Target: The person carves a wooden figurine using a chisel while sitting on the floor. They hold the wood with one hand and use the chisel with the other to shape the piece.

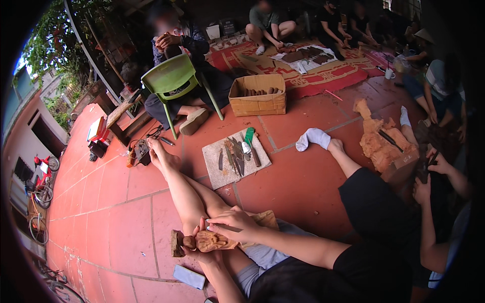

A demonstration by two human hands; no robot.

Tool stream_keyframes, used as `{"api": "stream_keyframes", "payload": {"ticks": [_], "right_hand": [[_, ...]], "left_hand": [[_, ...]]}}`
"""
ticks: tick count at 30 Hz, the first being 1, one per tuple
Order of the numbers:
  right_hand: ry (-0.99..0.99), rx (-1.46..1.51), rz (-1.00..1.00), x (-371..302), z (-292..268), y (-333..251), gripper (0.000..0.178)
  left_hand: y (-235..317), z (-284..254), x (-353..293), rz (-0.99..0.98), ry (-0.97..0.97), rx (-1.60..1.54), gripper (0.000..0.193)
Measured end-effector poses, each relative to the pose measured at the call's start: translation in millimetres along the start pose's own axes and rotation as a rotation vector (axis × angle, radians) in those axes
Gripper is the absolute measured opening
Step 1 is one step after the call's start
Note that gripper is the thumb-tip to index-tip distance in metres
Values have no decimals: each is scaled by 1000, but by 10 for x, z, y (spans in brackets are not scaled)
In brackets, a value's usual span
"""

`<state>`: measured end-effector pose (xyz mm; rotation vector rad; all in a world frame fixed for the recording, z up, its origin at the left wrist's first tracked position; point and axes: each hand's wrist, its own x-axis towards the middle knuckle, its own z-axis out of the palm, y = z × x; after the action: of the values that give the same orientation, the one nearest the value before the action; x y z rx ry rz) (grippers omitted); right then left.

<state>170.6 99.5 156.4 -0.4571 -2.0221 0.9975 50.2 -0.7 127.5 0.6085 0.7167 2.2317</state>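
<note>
A carved wooden figure [214, 241] lies across my lap, light brown, with a rounded knob and a darker square block at its left end. My left hand [201, 254] is closed around it from below, near the knob. Over its top, my right hand [236, 225] grips a thin, flat carving tool [225, 226], dark and narrow. The tool's tip is close to the fingers of my left hand; whether it touches the wood I cannot tell. Beyond my right hand, a tan piece [265, 219] rests on my lap, partly covered; its material is unclear.
Ahead, a pale mat [218, 179] holds several blades and a green-handled tool [249, 135]. Behind it are a cardboard box [257, 104] of wooden pieces and a green chair [169, 78]. A phone [189, 276] lies by my leg. At right, a person works beside a large carving [376, 139].
</note>
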Motion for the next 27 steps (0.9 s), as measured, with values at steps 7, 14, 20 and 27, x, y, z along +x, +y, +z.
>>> {"api": "stream_keyframes", "payload": {"ticks": [7, 14, 20, 27], "right_hand": [[103, 407, -34, 128, 262, 123, 22], [-16, 652, 303, 410, 1441, 756, 37], [-111, 497, 135, 353, 3020, 1653, 78], [-274, 615, 57, 549, 3822, 2161, 98]], "left_hand": [[27, -321, 81, -12, 78, -64, 63], [108, -1858, 801, -135, 126, -131, 80], [-69, -3856, 1137, -177, 149, -152, 87], [-101, -4806, 1488, -153, 112, -286, 89]]}}
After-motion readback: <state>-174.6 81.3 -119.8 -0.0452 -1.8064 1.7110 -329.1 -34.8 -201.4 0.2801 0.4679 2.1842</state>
